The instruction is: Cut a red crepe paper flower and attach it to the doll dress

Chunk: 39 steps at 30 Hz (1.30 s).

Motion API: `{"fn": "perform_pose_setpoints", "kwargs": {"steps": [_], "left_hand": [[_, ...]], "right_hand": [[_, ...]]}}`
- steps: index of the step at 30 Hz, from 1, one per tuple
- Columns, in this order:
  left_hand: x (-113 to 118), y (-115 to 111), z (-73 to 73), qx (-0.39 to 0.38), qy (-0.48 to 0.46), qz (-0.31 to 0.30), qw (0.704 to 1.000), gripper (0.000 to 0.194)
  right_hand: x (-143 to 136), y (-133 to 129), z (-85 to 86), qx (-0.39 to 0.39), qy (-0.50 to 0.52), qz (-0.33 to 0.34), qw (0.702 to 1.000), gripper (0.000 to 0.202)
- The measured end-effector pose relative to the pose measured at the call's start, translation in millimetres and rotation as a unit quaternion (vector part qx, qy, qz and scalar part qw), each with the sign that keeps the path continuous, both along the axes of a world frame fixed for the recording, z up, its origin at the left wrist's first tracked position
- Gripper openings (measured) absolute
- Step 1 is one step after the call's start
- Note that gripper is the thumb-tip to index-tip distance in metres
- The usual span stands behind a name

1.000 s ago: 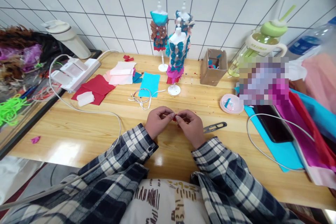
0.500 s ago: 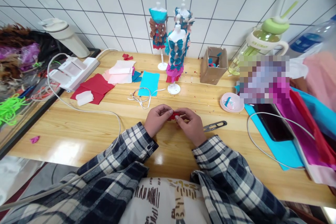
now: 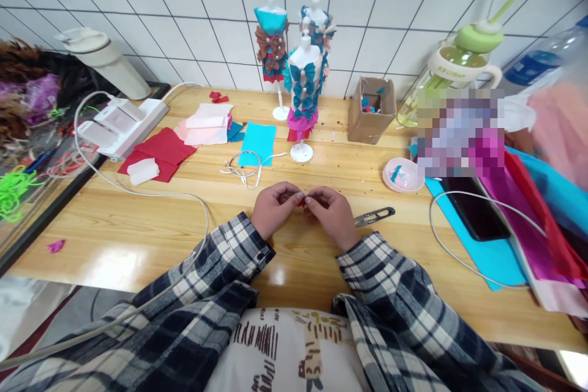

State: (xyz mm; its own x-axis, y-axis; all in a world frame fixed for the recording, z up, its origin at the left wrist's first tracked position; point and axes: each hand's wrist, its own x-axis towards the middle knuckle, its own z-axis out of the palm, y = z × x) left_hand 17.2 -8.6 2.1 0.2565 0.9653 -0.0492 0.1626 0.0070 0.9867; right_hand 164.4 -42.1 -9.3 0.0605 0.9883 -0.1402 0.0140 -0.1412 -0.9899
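Note:
Between my two hands a small piece of red fabric (image 3: 302, 201) shows, mostly covered by fingertips. My left hand (image 3: 277, 209) pinches it from the left, my right hand (image 3: 334, 215) from the right, and the thumbs nearly meet. Thread snips (image 3: 375, 215) lie on the table just right of my right hand. Beyond my hands stand small dress forms, the front one (image 3: 304, 89) wearing teal bows above magenta and red fabric. A blue fabric square (image 3: 258, 142) lies behind my left hand, with a white cord (image 3: 250, 174) partly over it.
Red cloth (image 3: 168, 156) and a power strip (image 3: 133, 128) are at the left. A pink bowl (image 3: 403, 175), cardboard box (image 3: 371, 113), green-lidded bottle (image 3: 478, 43) and black phone (image 3: 478, 211) stand or lie at the right. A white cable (image 3: 195, 198) crosses the left side.
Less of the red fabric shows between my fingers, and my thumbs are closer together. The camera view has shifted slightly; the table items keep their places.

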Motion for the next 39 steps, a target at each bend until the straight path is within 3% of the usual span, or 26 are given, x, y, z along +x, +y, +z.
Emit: {"fn": "perform_pose_setpoints", "kwargs": {"steps": [16, 20, 24, 27, 30, 34, 36, 39], "left_hand": [[4, 0, -3.5, -0.019, -0.043, 0.012, 0.999, 0.027], [-1, 1, 1.6, -0.024, -0.066, -0.011, 0.997, 0.027], [-6, 3, 5.6, -0.022, -0.057, -0.067, 0.996, 0.027], [-6, 3, 3.8, -0.018, -0.03, -0.065, 0.997, 0.022], [-6, 3, 2.3, 0.059, 0.001, -0.042, 0.997, 0.016], [-13, 4, 5.0, 0.232, 0.032, -0.054, 0.971, 0.009], [-17, 5, 6.3, 0.249, 0.003, -0.065, 0.966, 0.015], [-20, 6, 5.6, 0.19, -0.032, -0.081, 0.978, 0.026]], "right_hand": [[0, 0, -0.9, 0.018, 0.036, -0.022, 0.999, 0.022], [1, -2, 2.1, 0.035, -0.011, -0.029, 0.999, 0.037], [1, -4, 3.0, 0.069, -0.079, -0.018, 0.994, 0.036], [0, -7, 3.8, 0.106, -0.128, -0.018, 0.986, 0.034], [1, -10, 6.6, 0.162, -0.194, -0.029, 0.967, 0.028], [6, -11, 11.8, 0.29, -0.287, -0.062, 0.911, 0.012], [11, -12, 13.8, 0.349, -0.307, -0.065, 0.883, 0.015], [18, -12, 14.7, 0.377, -0.325, -0.045, 0.866, 0.019]]}}
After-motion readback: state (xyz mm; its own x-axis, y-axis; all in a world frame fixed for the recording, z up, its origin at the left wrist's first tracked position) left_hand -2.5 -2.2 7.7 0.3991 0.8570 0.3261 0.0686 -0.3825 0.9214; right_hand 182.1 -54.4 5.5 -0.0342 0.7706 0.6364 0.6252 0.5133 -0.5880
